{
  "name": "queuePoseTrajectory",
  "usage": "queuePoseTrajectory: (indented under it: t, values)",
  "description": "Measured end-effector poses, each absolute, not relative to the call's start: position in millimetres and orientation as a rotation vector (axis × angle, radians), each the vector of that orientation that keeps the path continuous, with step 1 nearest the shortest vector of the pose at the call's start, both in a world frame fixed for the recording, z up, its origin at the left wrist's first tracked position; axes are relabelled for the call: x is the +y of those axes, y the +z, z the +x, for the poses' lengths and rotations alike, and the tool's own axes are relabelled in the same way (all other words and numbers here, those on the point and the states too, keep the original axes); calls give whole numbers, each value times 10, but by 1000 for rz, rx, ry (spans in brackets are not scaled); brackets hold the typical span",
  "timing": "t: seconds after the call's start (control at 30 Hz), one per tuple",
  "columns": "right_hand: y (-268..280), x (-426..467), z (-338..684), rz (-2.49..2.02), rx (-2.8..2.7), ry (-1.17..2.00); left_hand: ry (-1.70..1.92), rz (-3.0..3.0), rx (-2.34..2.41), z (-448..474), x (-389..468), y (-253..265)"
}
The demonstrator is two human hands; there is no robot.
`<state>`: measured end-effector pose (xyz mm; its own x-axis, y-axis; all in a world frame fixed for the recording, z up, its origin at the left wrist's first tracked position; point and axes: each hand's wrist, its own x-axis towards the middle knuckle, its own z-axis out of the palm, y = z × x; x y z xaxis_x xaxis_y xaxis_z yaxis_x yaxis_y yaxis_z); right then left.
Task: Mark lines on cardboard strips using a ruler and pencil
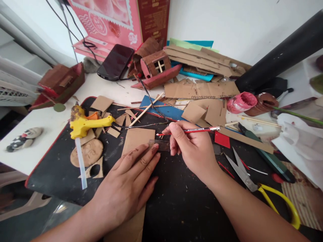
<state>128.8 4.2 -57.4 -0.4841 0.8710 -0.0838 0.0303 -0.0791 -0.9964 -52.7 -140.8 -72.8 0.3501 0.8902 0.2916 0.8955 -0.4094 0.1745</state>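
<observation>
My left hand [127,186] lies flat with spread fingers on a long brown cardboard strip [137,137] that runs toward me across a black cutting mat [58,168]. Its fingertips press a dark see-through ruler [163,145] laid across the strip. My right hand [193,149] grips a red pencil [191,130], held almost level with its tip pointing left, near the ruler's edge.
A yellow glue gun [83,126] with a clear stick lies at the left of the mat. Yellow-handled scissors [254,183] lie at the right. Cardboard scraps, wooden sticks, small cardboard houses [155,64], a phone [116,62] and two paint pots [242,102] crowd the back.
</observation>
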Motion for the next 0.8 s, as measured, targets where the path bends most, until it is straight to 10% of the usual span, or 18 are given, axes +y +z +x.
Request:
queuePoseTrajectory:
  t: [0.8]
  values:
    - [-587, 53, 1293, -1025, -1539, 1619, -461, -2579, -1648, -531, -1380, -711]
